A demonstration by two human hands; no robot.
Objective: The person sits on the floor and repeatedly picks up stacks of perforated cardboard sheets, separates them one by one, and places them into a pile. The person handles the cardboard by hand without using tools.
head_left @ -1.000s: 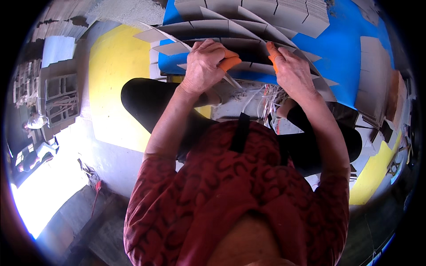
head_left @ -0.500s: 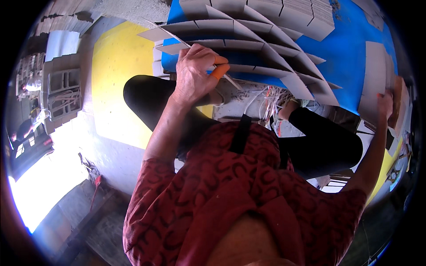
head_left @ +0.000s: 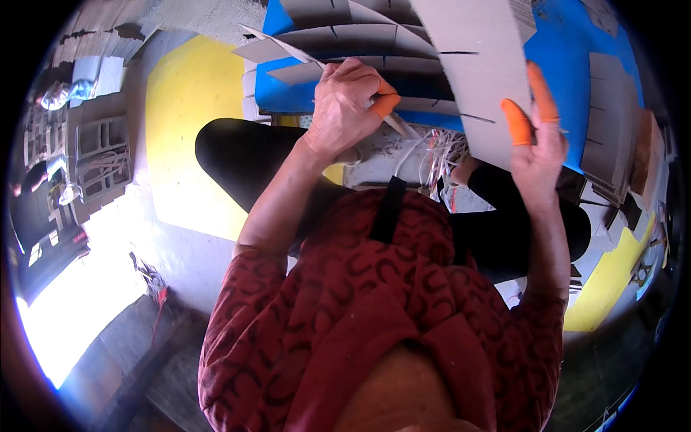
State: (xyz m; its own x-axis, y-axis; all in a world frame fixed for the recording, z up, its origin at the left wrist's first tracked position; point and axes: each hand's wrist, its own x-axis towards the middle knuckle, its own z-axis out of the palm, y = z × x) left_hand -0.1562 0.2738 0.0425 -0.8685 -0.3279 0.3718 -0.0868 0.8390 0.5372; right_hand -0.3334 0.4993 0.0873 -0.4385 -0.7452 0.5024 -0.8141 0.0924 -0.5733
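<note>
Slotted grey cardboard strips, crossed into a divider grid [head_left: 335, 36], stand on edge over a blue board [head_left: 284, 93]. My left hand [head_left: 349, 104], with orange finger covers on its thumb and a finger, is closed in a pinch on a narrow strip seen edge-on at the grid's near left. Across the grid's right part, a long, wide cardboard strip [head_left: 482, 57] with slits hangs tilted in my right hand [head_left: 538, 147]. Orange covers sit on that hand's thumb and forefinger, which grip the strip's right edge. This strip hides the right side of the grid.
To the right, a stack of slotted cardboard strips [head_left: 608, 115] rests at the blue board's edge. Scrap strips [head_left: 443, 155] lie in a tangle on the floor between my legs. A yellow sheet [head_left: 191, 137] covers floor at left, beside a grey crate [head_left: 101, 147].
My right hand has come from the right-hand stack to the grid, bringing a cardboard strip. The left hand, still pinching its strip, has shifted slightly right and away from me.
</note>
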